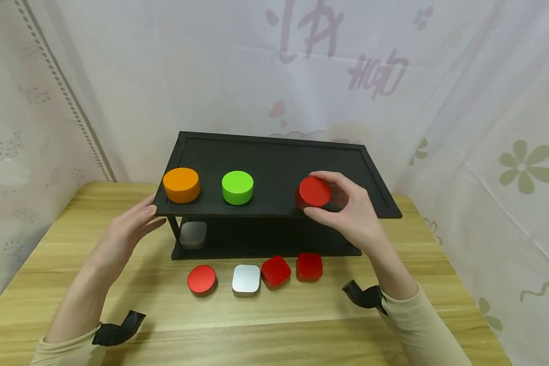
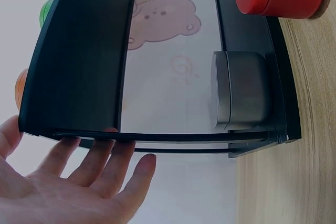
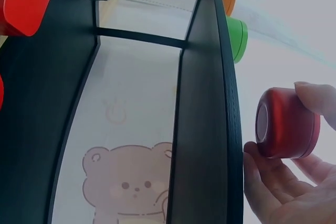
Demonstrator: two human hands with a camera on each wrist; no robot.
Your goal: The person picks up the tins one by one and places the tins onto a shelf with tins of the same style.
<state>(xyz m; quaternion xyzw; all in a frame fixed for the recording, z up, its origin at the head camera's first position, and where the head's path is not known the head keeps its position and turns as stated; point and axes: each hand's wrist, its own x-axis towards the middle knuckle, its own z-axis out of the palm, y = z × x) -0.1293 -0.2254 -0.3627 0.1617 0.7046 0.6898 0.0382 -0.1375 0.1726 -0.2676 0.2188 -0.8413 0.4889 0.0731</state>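
Note:
My right hand (image 1: 354, 211) holds a round red tin (image 1: 315, 191) between thumb and fingers, over the front right part of a black two-tier shelf (image 1: 279, 157). In the right wrist view the red tin (image 3: 289, 123) is tilted, its base turned toward the shelf's top board. My left hand (image 1: 130, 226) grips the top board's front left corner, thumb on the upper face and fingers at the side and underneath. Near that hand a round orange tin (image 1: 181, 185) stands on the top board, with a round green tin (image 1: 237, 188) to its right.
A grey square tin (image 1: 193, 235) sits at the left end of the lower tier. On the wooden table (image 1: 256, 335) before the shelf lie a round red tin (image 1: 202, 280), a silver square tin (image 1: 246, 279) and two red square tins (image 1: 309, 267). Patterned cloth (image 1: 219, 66) hangs behind.

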